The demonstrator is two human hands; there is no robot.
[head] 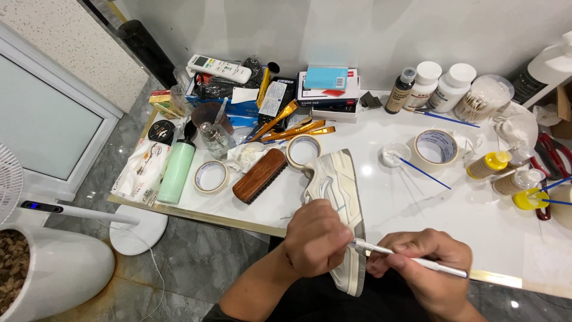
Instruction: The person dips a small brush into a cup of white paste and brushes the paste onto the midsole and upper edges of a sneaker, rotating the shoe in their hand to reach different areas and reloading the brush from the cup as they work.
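A pale cream sneaker point(336, 185) lies on its side at the front edge of the white table point(393, 203), its sole facing right. My left hand point(314, 238) grips the shoe's near end and steadies it. My right hand point(426, 268) is closed on a thin white-handled brush point(411, 257), held like a pen, with its tip touching the sole's edge just beside my left hand.
A wooden shoe brush point(260, 175), several tape rolls point(436, 148), a green bottle point(177, 172) and gold-handled brushes point(295, 128) lie on the left. White jars point(451, 87), a dark bottle point(400, 90), yellow-capped bottles point(488, 164) and blue swabs point(423, 172) sit to the right. A white pot point(53, 268) stands on the floor.
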